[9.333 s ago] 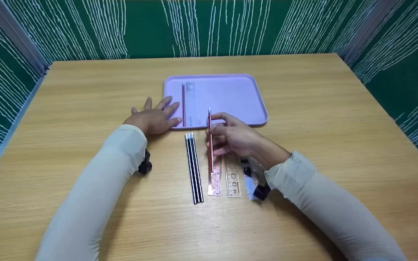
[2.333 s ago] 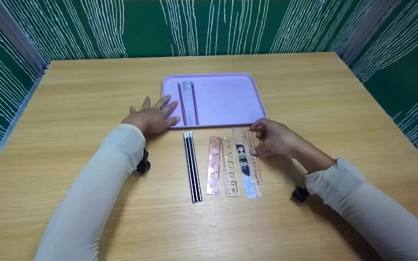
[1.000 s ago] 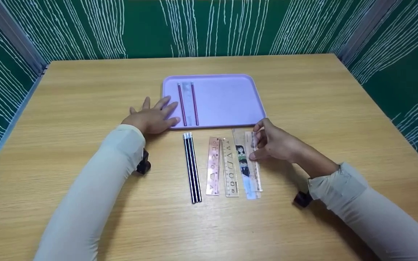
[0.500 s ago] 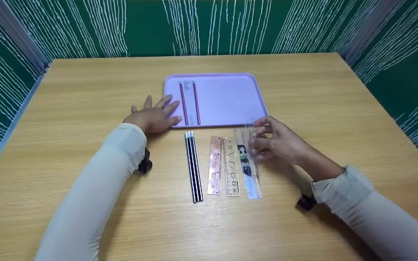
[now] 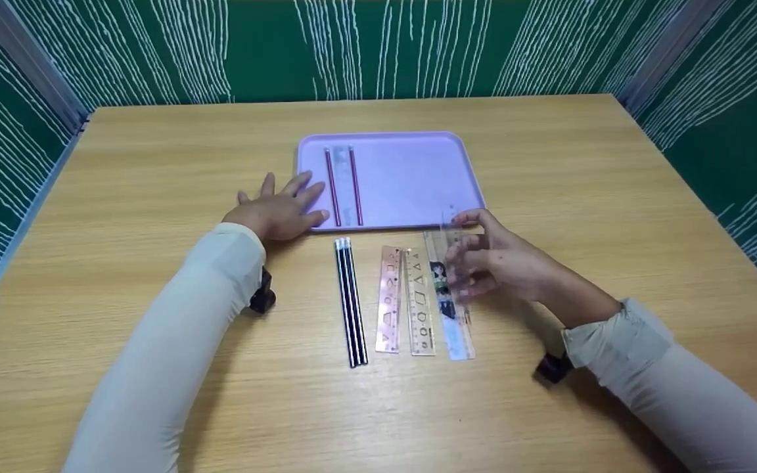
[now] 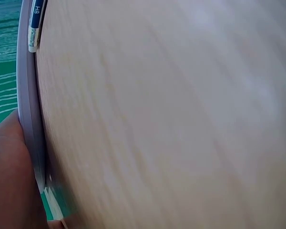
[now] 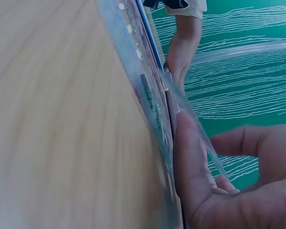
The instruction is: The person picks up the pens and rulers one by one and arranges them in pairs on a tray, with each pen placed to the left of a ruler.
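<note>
Nearest the person, three rulers lie side by side on the wooden surface [image 5: 582, 164], just short of the lilac tray [image 5: 411, 177]: a pink stencil ruler [image 5: 388, 302], a clear stencil ruler [image 5: 420, 305] and a cartoon-printed ruler [image 5: 447, 299], with a bundle of dark pencils [image 5: 351, 302] to their left. The change is at the right end of that row: a transparent ruler [image 5: 452, 226] that lay flat beside the printed one a second ago is now lifted at its far end, its tip raised over the tray's near edge. The right hand [image 5: 503, 263] has its grip pinching this ruler, thumb on one face and fingers [image 7: 190, 157] on the other, so the ruler has left the surface and looks to me ready to be carried onto the tray. Farther off, the left hand [image 5: 276, 213] stays flat, fingers spread, against the tray's near left corner, seemingly steadying it. On the tray two red pencils [image 5: 344, 184] flank another clear ruler [image 5: 343, 164].
</note>
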The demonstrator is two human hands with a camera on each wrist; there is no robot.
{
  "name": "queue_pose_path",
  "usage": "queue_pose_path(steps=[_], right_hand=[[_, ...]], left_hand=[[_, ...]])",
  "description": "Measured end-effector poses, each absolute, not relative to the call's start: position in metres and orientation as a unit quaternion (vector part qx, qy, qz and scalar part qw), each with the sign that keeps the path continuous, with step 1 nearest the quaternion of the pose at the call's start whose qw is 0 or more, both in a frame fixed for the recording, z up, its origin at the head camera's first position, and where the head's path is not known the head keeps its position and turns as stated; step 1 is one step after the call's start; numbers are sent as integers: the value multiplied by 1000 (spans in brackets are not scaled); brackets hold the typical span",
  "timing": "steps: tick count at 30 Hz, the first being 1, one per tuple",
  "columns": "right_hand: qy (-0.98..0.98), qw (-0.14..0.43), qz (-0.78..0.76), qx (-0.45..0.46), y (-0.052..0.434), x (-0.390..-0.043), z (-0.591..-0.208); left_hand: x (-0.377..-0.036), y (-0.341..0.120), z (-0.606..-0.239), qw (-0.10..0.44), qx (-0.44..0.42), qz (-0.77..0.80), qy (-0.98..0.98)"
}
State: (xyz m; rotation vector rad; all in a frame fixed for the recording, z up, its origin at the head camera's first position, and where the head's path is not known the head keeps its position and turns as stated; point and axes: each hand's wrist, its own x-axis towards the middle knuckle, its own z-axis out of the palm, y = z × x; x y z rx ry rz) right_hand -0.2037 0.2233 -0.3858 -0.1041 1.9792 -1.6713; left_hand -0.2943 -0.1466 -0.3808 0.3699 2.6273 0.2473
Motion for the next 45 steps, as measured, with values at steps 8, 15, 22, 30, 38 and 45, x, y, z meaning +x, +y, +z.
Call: queue_pose_path(steps=[8, 15, 22, 30, 38, 45], right_hand=[[725, 276, -629, -42, 222, -205, -388], [730, 273, -626, -29, 216, -211, -390], [734, 266, -624, -26, 207, -215, -390], [737, 261, -623, -19, 194, -225, -387], [735, 250, -631, -4, 178, -237, -385], [722, 232, -652, 9, 165, -251, -382]], left_hand=[[-293, -148, -381, 238, 131, 92, 958], [-294, -147, -382, 238, 134, 89, 958], [-293, -146, -383, 237, 130, 92, 958], [-294, -146, -381, 237, 127, 94, 959], [-294, -146, -383, 240, 126, 91, 958], [-295, -146, -382, 238, 127, 88, 959]])
